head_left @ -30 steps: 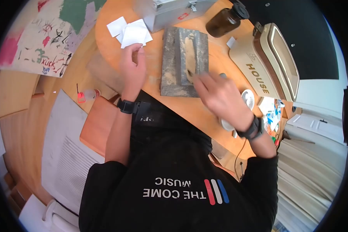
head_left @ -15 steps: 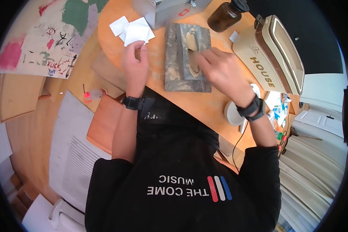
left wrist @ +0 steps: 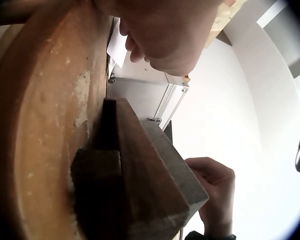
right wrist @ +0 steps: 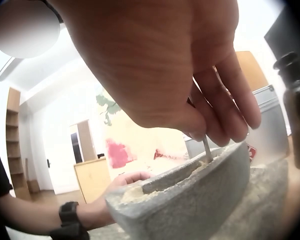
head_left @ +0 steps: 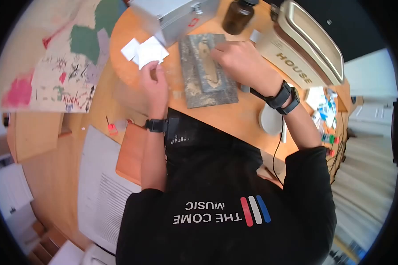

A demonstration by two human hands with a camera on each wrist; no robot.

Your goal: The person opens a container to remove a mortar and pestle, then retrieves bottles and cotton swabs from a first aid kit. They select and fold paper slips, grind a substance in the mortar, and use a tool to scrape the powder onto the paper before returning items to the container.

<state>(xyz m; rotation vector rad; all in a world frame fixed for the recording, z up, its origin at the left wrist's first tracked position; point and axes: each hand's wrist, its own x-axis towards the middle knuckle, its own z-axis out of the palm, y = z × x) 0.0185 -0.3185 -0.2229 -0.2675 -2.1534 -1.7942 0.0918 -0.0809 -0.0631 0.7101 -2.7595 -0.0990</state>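
Note:
A grey block (head_left: 216,84) with a hollow holding tan powder (head_left: 206,57) lies on a wider grey slab (head_left: 191,98). My right hand (head_left: 247,64) is over the block's far part. Seen from the right wrist, the right hand (right wrist: 155,65) pinches a thin metal tool (right wrist: 207,149), its tip down at the powdery hollow of the block (right wrist: 190,202). My left hand (head_left: 155,88) has its fingertips at the near edge of white paper squares (head_left: 151,49). In the left wrist view the left hand (left wrist: 162,37) has loosely bent fingers beside the paper (left wrist: 118,46).
Behind the slab stands a silver metal case (head_left: 174,20), with a dark jar (head_left: 238,17) to its right. A cream box marked HOUSE (head_left: 292,55) is at the right. Nearer lies a white round dish (head_left: 270,119) beside a black cable (head_left: 276,152).
The right hand has moved along the block from the hollow's near end to its far part. The left hand has stayed by the papers. The head view has shifted.

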